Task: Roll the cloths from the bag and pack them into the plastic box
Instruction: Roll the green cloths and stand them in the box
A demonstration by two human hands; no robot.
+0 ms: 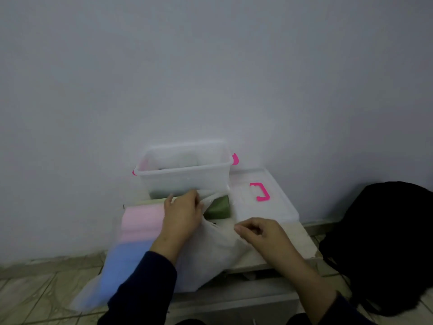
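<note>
Box is standing open by the wall; its lid is lying flat just right of it. Something dark is showing low inside the box, behind the cloudy front wall, so probably at least one roll is already packed; count not readable.

Bag, white and soft, is lying in front of the box with its mouth toward it. Left hand is gripping the bag's upper edge at the mouth, fingers curled round the fabric. Right hand is pinching the bag's right edge, fingers bent on it. Together they are spreading the mouth open.

Green cloth is lying at the mouth, just below the box's front right corner, folded, not rolled. Pink cloth and blue cloth are lying in front of the box, to its left, apparently awaiting rolling.

Judgement: early to middle stage; most rolling and packing is left.
</note>
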